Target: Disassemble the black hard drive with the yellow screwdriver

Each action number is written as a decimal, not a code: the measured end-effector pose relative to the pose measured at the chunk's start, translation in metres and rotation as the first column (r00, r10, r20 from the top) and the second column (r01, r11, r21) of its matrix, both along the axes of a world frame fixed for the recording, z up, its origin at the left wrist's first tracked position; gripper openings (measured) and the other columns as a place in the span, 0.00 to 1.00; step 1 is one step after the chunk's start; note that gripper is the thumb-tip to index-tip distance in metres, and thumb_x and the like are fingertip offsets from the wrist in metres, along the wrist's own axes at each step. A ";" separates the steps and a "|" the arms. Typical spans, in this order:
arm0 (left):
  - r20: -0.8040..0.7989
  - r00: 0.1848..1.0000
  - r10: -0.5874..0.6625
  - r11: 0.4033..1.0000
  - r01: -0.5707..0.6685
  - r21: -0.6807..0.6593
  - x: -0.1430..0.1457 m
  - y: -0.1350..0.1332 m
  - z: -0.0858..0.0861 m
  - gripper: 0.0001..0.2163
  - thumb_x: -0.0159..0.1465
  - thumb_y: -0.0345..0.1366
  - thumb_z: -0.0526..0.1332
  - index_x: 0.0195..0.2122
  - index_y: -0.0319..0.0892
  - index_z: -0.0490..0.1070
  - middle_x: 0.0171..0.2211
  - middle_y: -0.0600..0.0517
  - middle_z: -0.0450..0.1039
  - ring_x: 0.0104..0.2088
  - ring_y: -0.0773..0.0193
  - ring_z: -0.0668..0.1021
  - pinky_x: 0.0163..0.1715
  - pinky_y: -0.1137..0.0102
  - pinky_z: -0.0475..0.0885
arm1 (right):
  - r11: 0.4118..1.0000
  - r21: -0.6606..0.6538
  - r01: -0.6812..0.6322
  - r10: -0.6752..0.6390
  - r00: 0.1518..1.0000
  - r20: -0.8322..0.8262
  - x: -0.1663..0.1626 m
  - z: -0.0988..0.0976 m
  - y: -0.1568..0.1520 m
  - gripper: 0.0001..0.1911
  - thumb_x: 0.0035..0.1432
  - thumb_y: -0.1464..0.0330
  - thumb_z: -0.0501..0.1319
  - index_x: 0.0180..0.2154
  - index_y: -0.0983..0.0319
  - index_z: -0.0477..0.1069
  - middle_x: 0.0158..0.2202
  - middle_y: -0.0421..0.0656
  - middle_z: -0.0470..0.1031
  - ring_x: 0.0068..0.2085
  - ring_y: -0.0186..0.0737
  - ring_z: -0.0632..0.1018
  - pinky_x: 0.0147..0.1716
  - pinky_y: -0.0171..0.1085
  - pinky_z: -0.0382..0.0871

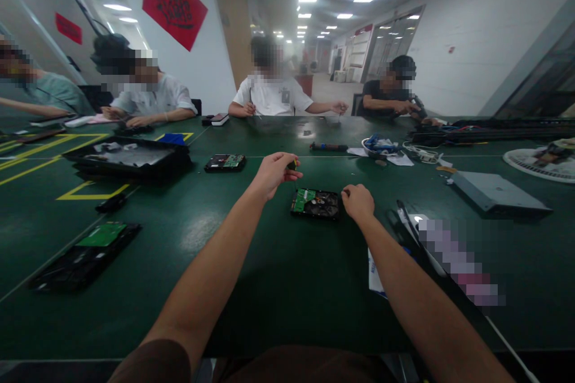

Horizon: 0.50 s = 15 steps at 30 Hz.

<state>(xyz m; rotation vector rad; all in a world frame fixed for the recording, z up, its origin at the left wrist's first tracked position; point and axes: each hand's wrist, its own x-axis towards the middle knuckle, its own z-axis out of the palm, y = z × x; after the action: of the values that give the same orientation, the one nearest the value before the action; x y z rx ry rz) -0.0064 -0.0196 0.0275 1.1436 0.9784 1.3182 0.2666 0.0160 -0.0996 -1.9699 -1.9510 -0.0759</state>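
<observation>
A hard drive [327,204] lies flat on the dark green table, its green circuit board at the left end. Above its upper left corner, my left hand [272,175] pinches a small dark piece [293,165] with a yellowish edge; its kind does not show clearly. My right hand [359,201] rests just beyond the drive's right edge, fingers curled together. Whether anything sits between those fingertips is hidden. Farther back on the left is a second hard drive [224,163]. Another dark device with a green board [85,257] lies at the near left.
Left stands a black tray [128,161] with pale scraps. A dark cylindrical tool [329,147], a bowl of blue items [381,146] and a grey metal box [501,191] lie beyond and right. A partly blurred phone-like object [458,257] flanks my right forearm. Several people sit opposite.
</observation>
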 end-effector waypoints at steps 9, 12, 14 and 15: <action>0.002 1.000 0.010 1.000 -0.010 -0.006 0.000 -0.002 0.002 0.06 0.65 0.36 0.64 0.38 0.38 0.75 0.38 0.45 0.78 0.27 0.67 0.81 0.23 0.74 0.72 | 0.998 -0.044 -0.037 0.036 0.999 -0.028 -0.006 0.003 0.004 0.13 0.68 0.65 0.54 0.43 0.60 0.78 0.46 0.51 0.75 0.46 0.48 0.76 0.43 0.41 0.68; -0.004 1.000 0.013 1.000 -0.013 -0.004 0.000 -0.001 0.002 0.06 0.65 0.35 0.63 0.38 0.38 0.75 0.38 0.45 0.78 0.27 0.67 0.81 0.23 0.74 0.72 | 0.999 -0.029 -0.033 0.031 0.998 -0.053 -0.005 0.001 0.005 0.14 0.68 0.65 0.54 0.44 0.61 0.77 0.45 0.51 0.75 0.45 0.47 0.76 0.43 0.41 0.68; -0.005 1.000 0.016 1.000 -0.016 -0.004 -0.001 -0.001 0.002 0.05 0.65 0.35 0.63 0.38 0.38 0.75 0.38 0.45 0.78 0.27 0.67 0.81 0.23 0.74 0.72 | 0.999 -0.013 -0.046 0.045 0.997 -0.070 -0.004 0.000 0.005 0.14 0.67 0.65 0.54 0.46 0.61 0.77 0.46 0.50 0.75 0.45 0.46 0.76 0.43 0.41 0.69; -0.005 1.000 0.017 1.000 -0.017 -0.003 -0.001 -0.001 0.002 0.05 0.65 0.35 0.63 0.38 0.38 0.75 0.38 0.45 0.78 0.26 0.67 0.81 0.23 0.74 0.72 | 0.998 -0.008 -0.059 0.059 0.996 -0.073 -0.003 0.000 0.006 0.14 0.67 0.65 0.55 0.47 0.60 0.77 0.47 0.50 0.75 0.46 0.46 0.76 0.44 0.41 0.69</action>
<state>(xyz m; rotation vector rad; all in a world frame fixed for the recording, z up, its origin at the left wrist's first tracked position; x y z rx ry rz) -0.0071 -0.0205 0.0294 1.1388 0.9956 1.3280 0.2633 0.0219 -0.0997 -1.8930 -1.9652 0.0205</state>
